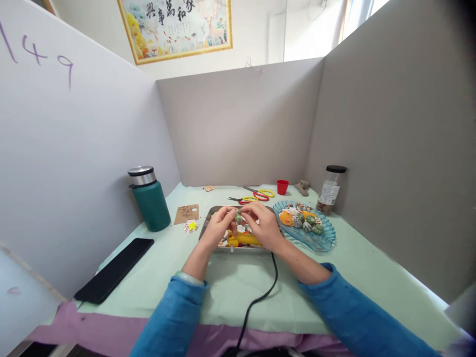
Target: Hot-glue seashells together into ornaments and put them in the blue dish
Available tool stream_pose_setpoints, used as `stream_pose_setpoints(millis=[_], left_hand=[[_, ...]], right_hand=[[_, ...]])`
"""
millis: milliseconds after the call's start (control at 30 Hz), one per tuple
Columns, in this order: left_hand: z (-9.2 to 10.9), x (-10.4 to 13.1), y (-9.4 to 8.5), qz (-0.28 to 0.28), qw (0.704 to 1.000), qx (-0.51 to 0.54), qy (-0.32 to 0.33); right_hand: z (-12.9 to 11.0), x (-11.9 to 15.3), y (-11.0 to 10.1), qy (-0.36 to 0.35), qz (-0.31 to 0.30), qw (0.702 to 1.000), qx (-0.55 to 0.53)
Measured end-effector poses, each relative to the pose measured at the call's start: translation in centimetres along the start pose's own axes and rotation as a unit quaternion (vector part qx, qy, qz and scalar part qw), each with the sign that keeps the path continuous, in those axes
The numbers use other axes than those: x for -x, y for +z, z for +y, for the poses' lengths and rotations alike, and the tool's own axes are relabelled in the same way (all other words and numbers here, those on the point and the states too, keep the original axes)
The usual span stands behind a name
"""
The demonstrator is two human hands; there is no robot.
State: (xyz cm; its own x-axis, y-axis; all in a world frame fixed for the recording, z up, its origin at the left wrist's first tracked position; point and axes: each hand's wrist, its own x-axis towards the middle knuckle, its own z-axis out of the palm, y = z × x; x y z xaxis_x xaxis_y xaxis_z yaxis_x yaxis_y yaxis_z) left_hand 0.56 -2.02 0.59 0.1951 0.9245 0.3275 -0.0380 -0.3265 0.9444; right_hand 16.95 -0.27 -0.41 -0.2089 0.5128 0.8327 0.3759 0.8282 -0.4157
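Above a metal tray (203, 229), my left hand (218, 227) and my right hand (264, 228) meet with fingertips pinched. Between them is a small green speckled ball (238, 216), partly covered by the fingers. Both hands are closed on it. In the tray below lies a yellow glue gun (246, 239) among white and orange bits, and a black cord (274, 277) runs from the tray's front toward me. A blue scalloped plate (323, 243) to the right of my right hand holds similar speckled balls (317, 228) and orange pieces (286, 218).
Left are a green bottle (150, 206), a black flat slab (115, 270), a brown card (186, 214) and a yellow star decoration (192, 226). Behind the tray lie scissors (262, 197) and a red cup (282, 187). A black-lidded jar (330, 191) stands right. Grey panels (241, 129) enclose the table.
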Motion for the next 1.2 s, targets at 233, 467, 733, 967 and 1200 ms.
stream_pose_setpoints(millis=[233, 467, 733, 967, 1200], left_hand=[[-0.31, -0.21, 0.04, 0.013, 0.997, -0.079, 0.012], [-0.21, -0.24, -0.29, 0.06, 0.982, -0.167, 0.058], [-0.22, -0.24, -0.17, 0.027, 0.986, -0.152, 0.056], [-0.43, -0.24, -0.49, 0.033, 0.998, 0.04, 0.036], [-0.28, 0.01, -0.45, 0.02, 0.996, 0.072, 0.049]], right_hand=[[0.12, 0.09, 0.22, -0.015, -0.008, 1.0, 0.017], [0.36, -0.04, 0.13, 0.007, 0.007, 1.0, 0.028], [0.19, 0.06, 0.12, 0.015, -0.003, 1.0, 0.019], [-0.11, -0.2, -0.05, 0.027, 0.007, 1.0, 0.005], [-0.14, -0.18, 0.06, 0.026, -0.012, 1.0, 0.002]])
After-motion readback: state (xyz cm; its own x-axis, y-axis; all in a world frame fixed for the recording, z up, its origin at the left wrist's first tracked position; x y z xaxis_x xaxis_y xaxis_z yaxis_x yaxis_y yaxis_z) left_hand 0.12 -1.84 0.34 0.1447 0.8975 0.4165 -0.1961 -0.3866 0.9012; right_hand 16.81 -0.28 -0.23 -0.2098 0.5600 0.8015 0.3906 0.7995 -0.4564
